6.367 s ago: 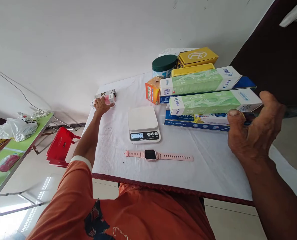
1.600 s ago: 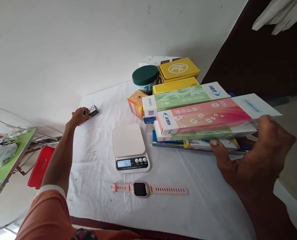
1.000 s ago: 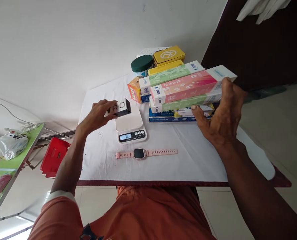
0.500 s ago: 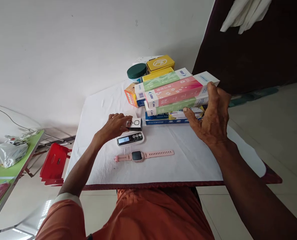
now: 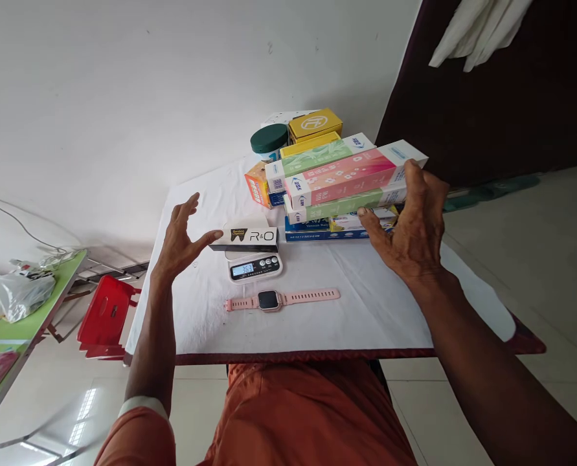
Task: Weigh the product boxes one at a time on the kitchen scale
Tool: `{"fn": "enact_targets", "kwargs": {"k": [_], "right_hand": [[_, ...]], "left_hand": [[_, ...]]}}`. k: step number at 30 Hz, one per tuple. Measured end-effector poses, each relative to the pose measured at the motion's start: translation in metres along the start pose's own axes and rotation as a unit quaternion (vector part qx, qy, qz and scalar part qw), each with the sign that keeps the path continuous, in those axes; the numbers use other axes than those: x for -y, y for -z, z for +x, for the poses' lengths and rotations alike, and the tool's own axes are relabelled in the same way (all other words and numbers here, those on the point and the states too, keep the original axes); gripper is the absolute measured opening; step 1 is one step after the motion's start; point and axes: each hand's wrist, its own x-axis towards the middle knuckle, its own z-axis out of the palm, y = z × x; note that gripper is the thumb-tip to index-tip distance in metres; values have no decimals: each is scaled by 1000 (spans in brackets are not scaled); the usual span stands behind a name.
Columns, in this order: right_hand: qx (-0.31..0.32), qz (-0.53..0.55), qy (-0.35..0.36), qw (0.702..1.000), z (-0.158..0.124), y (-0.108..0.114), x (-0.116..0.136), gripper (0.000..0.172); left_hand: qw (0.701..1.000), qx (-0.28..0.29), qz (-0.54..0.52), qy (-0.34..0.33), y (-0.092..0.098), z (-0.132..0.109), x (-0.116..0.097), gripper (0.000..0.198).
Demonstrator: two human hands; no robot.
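Note:
A black and white box [image 5: 250,237] lies across the small white scale [image 5: 255,267], whose lit display seems to read 363. Just left of that box, my left hand [image 5: 181,239] is open with fingers spread, its thumb tip near the box's left end. My right hand [image 5: 409,220] grips the right end of the pink and white box [image 5: 351,173] and the green and white box [image 5: 339,206] under it, thumb below and fingers above. A pink-strapped watch [image 5: 269,299] lies flat in front of the scale.
Behind the held boxes are another green box [image 5: 322,158], a yellow box [image 5: 316,124], a green-lidded jar [image 5: 269,138] and an orange box [image 5: 258,184]. Blue boxes [image 5: 307,237] lie beneath. A red chair [image 5: 104,314] and a green table [image 5: 35,310] stand left.
My left hand has moved left off the black and white box and spread its fingers, so more of the box shows. My right hand has stayed on the boxes.

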Motion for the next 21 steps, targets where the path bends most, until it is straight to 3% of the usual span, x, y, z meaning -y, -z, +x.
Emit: {"fn": "enact_targets", "kwargs": {"k": [4, 14, 17, 21], "right_hand": [[-8, -12, 11, 1000, 0, -2, -2, 100], [-26, 8, -2, 1000, 0, -5, -2, 96], [-22, 14, -11, 1000, 0, -4, 1, 95], [-22, 24, -29, 999, 2, -1, 7, 94]], "left_hand": [[999, 32, -9, 23, -6, -4, 7, 88], [986, 162, 43, -8, -58, 6, 0, 72], [980, 190, 61, -12, -65, 11, -2, 61], [982, 186, 31, -26, -66, 15, 0, 48]]}}
